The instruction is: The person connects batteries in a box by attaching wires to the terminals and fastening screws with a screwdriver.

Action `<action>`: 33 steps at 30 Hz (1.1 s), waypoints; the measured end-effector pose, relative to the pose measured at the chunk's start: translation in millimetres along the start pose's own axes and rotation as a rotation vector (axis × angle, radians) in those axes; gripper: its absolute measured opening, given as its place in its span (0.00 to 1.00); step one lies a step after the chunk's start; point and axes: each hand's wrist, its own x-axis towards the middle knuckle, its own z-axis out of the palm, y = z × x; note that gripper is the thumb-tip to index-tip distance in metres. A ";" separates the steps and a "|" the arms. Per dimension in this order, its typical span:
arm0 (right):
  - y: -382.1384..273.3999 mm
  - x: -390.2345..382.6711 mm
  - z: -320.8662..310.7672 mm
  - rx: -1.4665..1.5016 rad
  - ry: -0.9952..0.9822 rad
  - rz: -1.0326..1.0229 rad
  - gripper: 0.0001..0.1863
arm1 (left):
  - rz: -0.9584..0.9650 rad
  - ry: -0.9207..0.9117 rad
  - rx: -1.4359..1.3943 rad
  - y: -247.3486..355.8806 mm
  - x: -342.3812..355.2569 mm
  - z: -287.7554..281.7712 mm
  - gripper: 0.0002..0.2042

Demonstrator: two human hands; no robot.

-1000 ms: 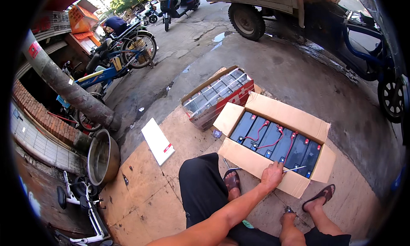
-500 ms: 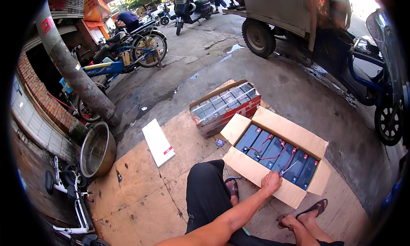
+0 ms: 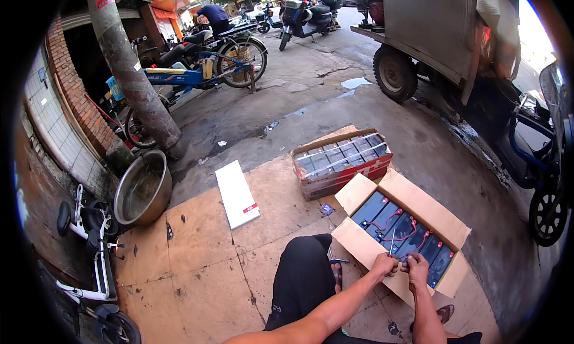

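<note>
My left hand (image 3: 383, 266) is closed on a screwdriver (image 3: 393, 241), its silver shaft pointing up over an open cardboard box (image 3: 357, 238) of dark blue batteries (image 3: 369, 208). Red wires (image 3: 382, 225) loop between terminals on the batteries. My right hand (image 3: 417, 270) is beside my left hand at the box's near side, fingers pinched on something small that I cannot make out.
A taped box (image 3: 317, 187) of batteries and a white board (image 3: 234, 196) lie beyond me. A metal basin (image 3: 160, 172), white scooter frame (image 3: 109, 260), pillar (image 3: 122, 63) and bicycle (image 3: 242, 63) stand left; a cargo vehicle (image 3: 439, 30) stands right. A person (image 3: 212, 18) bends in the background.
My right hand has come up from low beside my foot to join my left at the box. The screwdriver has swung upright. The view has tilted, so the scene sits lower.
</note>
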 end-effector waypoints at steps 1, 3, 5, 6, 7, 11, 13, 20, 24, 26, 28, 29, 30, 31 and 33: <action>7.3 9.9 6.5 -0.060 0.035 -0.060 0.08 | 0.028 -0.024 -0.038 -3.8 2.4 -1.5 0.10; 14.1 18.0 13.8 -0.189 0.057 -0.109 0.08 | 0.098 0.017 -0.053 -3.9 -0.3 1.2 0.09; 26.0 24.7 17.0 -0.335 0.084 -0.226 0.09 | 0.126 0.007 -0.042 0.9 -5.8 -1.2 0.08; 32.6 26.6 16.4 -0.413 0.100 -0.310 0.10 | 0.125 -0.014 -0.028 0.8 -6.2 -2.9 0.08; 37.3 29.6 15.7 -0.422 0.099 -0.305 0.10 | 0.121 0.002 -0.046 1.6 -7.0 -3.0 0.08; 34.2 26.1 19.2 -0.559 0.098 -0.343 0.11 | 0.148 0.018 -0.083 -8.7 1.1 -2.4 0.06; 24.1 16.5 23.9 -0.640 0.114 -0.397 0.11 | 0.305 0.126 -0.027 -6.6 -5.2 1.3 0.06; 24.8 23.6 20.9 -0.563 0.143 -0.278 0.09 | 0.263 0.108 -0.132 -14.5 3.2 -0.9 0.05; 22.0 25.1 22.2 -0.565 0.131 -0.250 0.09 | 0.168 0.020 -0.120 -11.5 9.3 -10.1 0.12; 26.1 24.0 25.0 -0.546 0.151 -0.290 0.09 | 0.149 0.004 -0.127 -8.7 11.6 -11.5 0.12; 29.7 21.4 28.7 -0.529 0.169 -0.327 0.10 | 0.118 0.011 -0.137 -7.7 11.1 -12.6 0.11; 30.7 20.8 30.6 -0.505 0.172 -0.362 0.09 | 0.117 0.013 -0.137 -7.1 10.9 -11.7 0.11; 32.6 20.8 30.1 -0.480 0.175 -0.396 0.09 | 0.151 0.065 -0.139 -1.1 5.2 -8.1 0.08; 40.7 24.5 25.9 -0.480 0.180 -0.394 0.09 | 0.184 0.112 -0.140 2.5 1.4 -5.0 0.04; 56.2 30.0 19.8 -0.474 0.138 -0.387 0.07 | 0.186 0.089 -0.148 0.7 2.9 -6.0 0.05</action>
